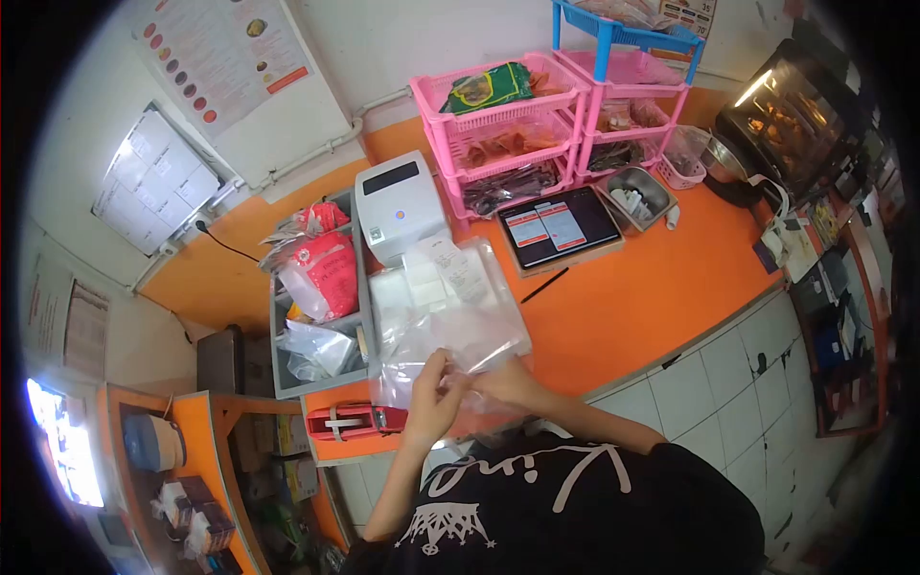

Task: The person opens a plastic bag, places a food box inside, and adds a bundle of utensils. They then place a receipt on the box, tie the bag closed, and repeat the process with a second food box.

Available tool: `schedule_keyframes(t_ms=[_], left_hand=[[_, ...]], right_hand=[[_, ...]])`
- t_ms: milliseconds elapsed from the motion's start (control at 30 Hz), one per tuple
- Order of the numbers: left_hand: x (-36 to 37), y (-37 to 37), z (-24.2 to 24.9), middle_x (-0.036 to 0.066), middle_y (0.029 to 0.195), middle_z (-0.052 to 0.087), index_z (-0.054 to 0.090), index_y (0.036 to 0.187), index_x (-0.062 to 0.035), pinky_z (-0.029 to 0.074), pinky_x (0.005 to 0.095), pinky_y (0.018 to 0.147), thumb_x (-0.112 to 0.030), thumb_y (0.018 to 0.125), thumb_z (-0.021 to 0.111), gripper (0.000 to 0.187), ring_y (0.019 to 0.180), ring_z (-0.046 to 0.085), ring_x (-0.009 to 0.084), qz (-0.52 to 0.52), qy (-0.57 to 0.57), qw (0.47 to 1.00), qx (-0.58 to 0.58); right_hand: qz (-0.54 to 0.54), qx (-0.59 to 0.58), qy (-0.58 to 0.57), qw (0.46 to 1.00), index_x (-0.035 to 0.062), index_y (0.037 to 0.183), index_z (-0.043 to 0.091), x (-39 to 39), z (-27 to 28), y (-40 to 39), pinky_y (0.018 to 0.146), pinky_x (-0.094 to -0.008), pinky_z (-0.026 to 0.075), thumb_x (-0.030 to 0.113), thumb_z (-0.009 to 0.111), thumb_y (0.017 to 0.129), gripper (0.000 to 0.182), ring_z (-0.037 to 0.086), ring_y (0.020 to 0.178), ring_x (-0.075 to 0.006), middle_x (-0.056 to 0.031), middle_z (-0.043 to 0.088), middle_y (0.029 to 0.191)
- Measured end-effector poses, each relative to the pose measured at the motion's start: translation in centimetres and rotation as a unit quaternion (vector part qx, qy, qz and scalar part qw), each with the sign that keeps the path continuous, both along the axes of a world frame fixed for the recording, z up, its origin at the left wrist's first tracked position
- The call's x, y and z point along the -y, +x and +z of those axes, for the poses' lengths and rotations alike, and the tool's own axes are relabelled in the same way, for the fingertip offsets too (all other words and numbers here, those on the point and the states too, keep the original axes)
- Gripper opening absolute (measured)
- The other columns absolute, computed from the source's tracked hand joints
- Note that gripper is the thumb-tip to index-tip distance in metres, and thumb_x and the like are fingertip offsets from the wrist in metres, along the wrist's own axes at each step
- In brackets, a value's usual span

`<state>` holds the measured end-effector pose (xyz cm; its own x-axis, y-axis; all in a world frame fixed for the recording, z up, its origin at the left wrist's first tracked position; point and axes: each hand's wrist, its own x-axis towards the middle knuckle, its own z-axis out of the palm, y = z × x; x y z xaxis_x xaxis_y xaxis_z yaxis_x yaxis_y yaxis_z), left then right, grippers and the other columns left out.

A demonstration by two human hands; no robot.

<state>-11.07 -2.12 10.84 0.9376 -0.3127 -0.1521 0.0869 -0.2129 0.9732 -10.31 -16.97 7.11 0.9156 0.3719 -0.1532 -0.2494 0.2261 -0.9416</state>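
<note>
Clear plastic bags lie in a stack at the orange counter's front edge, left of centre. My left hand pinches the near edge of the top bag between thumb and fingers. Right beside it, my right hand holds the same edge, its fingertips partly hidden by the plastic. Printed paper receipts rest on the far part of the stack, in front of a white printer.
A grey bin of red and clear packets stands left. Behind are pink racks; a tablet, black pen and metal container sit right. A red stapler-like tool lies near the front edge.
</note>
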Motion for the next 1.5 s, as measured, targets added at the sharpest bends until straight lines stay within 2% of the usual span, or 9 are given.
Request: schedule_keyframes(t_ms=[167,200,367,600,667,900,1033,1267,1500], left_hand=[[1.4,-1.1,4.1,0.0,0.077,0.047,0.045,0.081,-0.007,0.038,0.0245,0.079,-0.014,0.086,0.05,0.01,0.077,0.048,0.0104,0.023,-0.406,0.904,-0.128],[0.3,-2.5,5.8,0.001,0.077,0.05,0.046,0.079,-0.0062,0.039,0.0252,0.076,-0.013,0.084,0.055,0.012,0.076,0.05,0.0107,-0.084,-0.34,0.936,-0.044],[1.3,-6.3,14.9,0.011,0.075,0.061,0.052,0.077,-0.0025,0.041,0.028,0.048,-0.006,0.066,0.076,0.026,0.057,0.059,0.0208,-0.378,-0.147,0.894,0.192],[2.6,-9.1,13.8,0.007,0.068,0.057,0.051,0.076,-0.0031,0.038,0.0251,0.046,-0.003,0.066,0.074,0.025,0.052,0.055,0.0149,-0.287,-0.096,0.931,0.202],[3.1,-9.1,12.9,0.002,0.065,0.051,0.048,0.073,-0.0058,0.033,0.0234,0.047,-0.001,0.064,0.073,0.027,0.053,0.047,0.007,-0.229,-0.098,0.963,0.101],[11.7,-10.9,9.6,0.006,0.07,0.046,0.047,0.086,-0.0047,0.04,0.029,0.05,-0.001,0.067,0.064,0.026,0.055,0.048,0.019,-0.122,0.165,0.908,0.365],[16.5,-11.1,7.6,0.011,0.082,0.054,0.048,0.099,-0.005,0.048,0.0361,0.057,-0.002,0.069,0.061,0.033,0.068,0.057,0.0296,-0.28,0.223,0.778,0.516],[12.5,-2.4,-1.3,0.009,0.11,0.054,0.051,0.11,-0.0021,0.042,0.0357,0.085,-0.006,0.077,0.061,0.035,0.104,0.051,0.0204,-0.068,0.02,0.974,0.216],[9.9,-7.2,4.3,0.007,0.104,0.054,0.05,0.11,0.0001,0.041,0.0295,0.082,-0.009,0.078,0.059,0.034,0.098,0.05,0.0144,-0.442,-0.008,0.897,-0.007]], right_hand=[[-0.205,0.479,-0.372,0.769,-0.0003,0.099,0.059,8.8,7.3,-4.9,0.066,-0.0234,0.046,0.018,0.069,0.072,0.034,0.058,0.078,-0.014,-0.0086,0.061,0.089],[-0.168,0.164,-0.1,0.967,0.0001,0.086,0.064,12.6,13.1,-8.2,0.06,-0.0238,0.046,0.01,0.067,0.07,0.019,0.058,0.062,-0.0184,-0.0097,0.061,0.072],[-0.309,0.279,0.111,0.902,0.0089,0.051,0.023,18.7,17.9,-16.7,0.037,-0.0252,0.024,-0.012,0.057,0.065,0.042,0.03,0.037,-0.0108,-0.0016,0.031,0.041],[-0.354,0.271,0.146,0.883,0.0099,0.056,0.022,24.8,17.4,-23.1,0.041,-0.0231,0.022,-0.015,0.05,0.07,0.04,0.027,0.045,-0.0089,-0.0007,0.031,0.051],[-0.626,0.276,0.007,0.729,0.0077,0.064,0.031,27.5,16.9,-24.3,0.052,-0.0198,0.03,-0.013,0.049,0.072,0.028,0.038,0.06,-0.0092,-0.002,0.045,0.066],[-0.448,0.34,-0.528,0.636,0.0039,0.121,0.042,23.5,13.4,-20.4,0.095,-0.0401,0.033,0.007,0.065,0.063,0.063,0.04,0.117,-0.0262,-0.0139,0.044,0.122],[-0.157,0.39,-0.534,0.733,0.0034,0.109,0.046,20.2,7.6,-19.0,0.07,-0.035,0.047,0.006,0.058,0.068,0.043,0.057,0.081,-0.0312,-0.0177,0.057,0.091],[-0.098,0.211,-0.43,0.873,0.0015,0.095,0.05,20.0,10.3,-21.5,0.068,-0.0421,0.046,0.001,0.052,0.069,0.026,0.056,0.079,-0.0373,-0.0194,0.057,0.089],[-0.457,0.21,-0.626,0.596,0.0071,0.097,0.047,31.2,5.1,-18.6,0.06,-0.0281,0.044,0.001,0.059,0.069,0.031,0.055,0.066,-0.0233,-0.0088,0.054,0.08]])
